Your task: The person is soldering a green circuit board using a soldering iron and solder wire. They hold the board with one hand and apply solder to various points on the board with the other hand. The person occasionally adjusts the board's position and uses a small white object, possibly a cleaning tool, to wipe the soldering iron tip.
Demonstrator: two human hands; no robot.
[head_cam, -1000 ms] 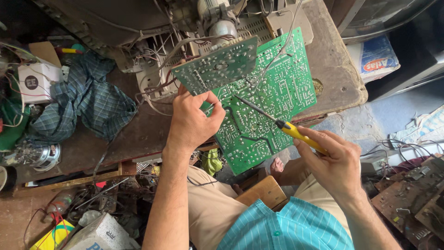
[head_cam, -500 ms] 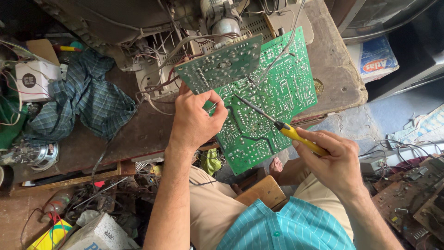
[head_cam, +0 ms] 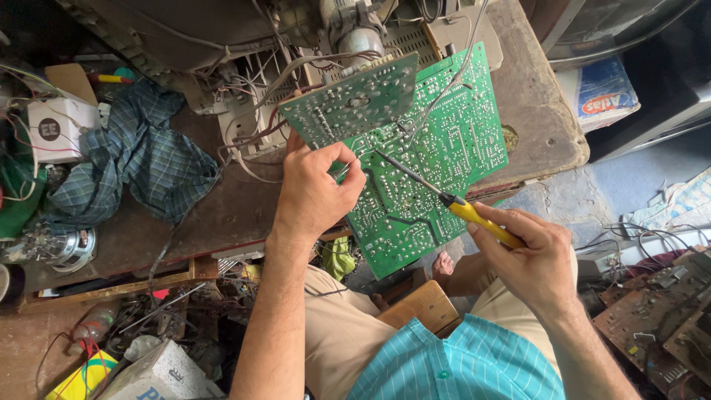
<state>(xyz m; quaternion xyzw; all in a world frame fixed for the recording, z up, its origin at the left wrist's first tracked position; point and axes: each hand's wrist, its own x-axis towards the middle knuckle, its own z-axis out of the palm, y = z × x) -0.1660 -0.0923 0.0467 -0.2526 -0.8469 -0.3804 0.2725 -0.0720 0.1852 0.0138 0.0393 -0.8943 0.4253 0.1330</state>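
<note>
One large green circuit board (head_cam: 437, 170), solder-dotted, tilted upright.

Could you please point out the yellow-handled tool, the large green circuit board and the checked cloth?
Yellow-handled tool (head_cam: 478, 217): head view, on the yellow handle.
Large green circuit board (head_cam: 452, 148): head view, on its solder side.
Checked cloth (head_cam: 148, 159): head view, on its crumpled middle.

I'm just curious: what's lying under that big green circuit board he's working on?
Under the large green circuit board shows the brown wooden table; its lower corner overhangs the person's lap. The left hand grips its edge. Whatever lies directly beneath it is covered.
</note>
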